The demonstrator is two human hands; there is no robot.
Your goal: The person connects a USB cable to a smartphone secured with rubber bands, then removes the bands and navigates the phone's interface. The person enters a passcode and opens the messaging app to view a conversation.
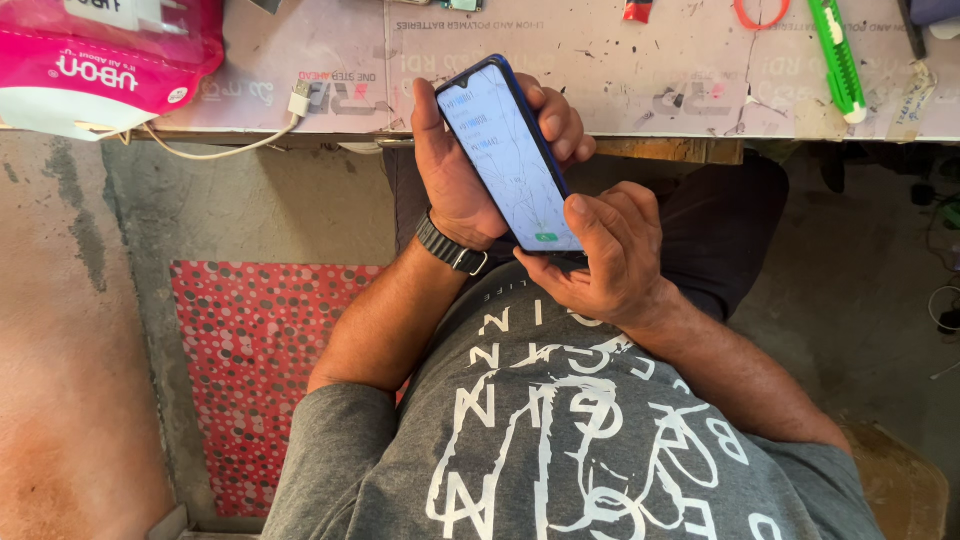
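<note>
**Grip.** The left hand (460, 175) is closed around the phone (505, 150). The thumb lies along the phone's left edge and the fingers (555, 125) wrap over its right edge. The right hand (615, 265) cups the lower end of the phone from below. Its thumb (588, 215) is laid on the bottom part of the screen, just beside a small green button (546, 238).

**Head view, position.** The phone is held in the air in front of the grey shirt (560, 430), just short of the edge of the table (650, 75). Its long axis runs from upper left, toward the table, to lower right, toward the body. The notched top end points away from the person. The left hand holds the middle and upper part and the right hand takes the near end. The screen is lit and shows fine crack lines.

**Head view, surroundings.**
- On the table: a pink package (100, 60), a white cable (215, 150) with a plug, a green knife (838, 60) and an orange ring (762, 14).
- On the left wrist: a dark watch band (450, 245).
- On the floor to the left: a red dotted mat (255, 370).

**Hidden or unclear.**
- The back of the phone is not visible.
- The right fingertips under the phone are covered.
- The screen contents are too small to make out.
- The package, ring and knife are cut off at the upper frame edge.
</note>
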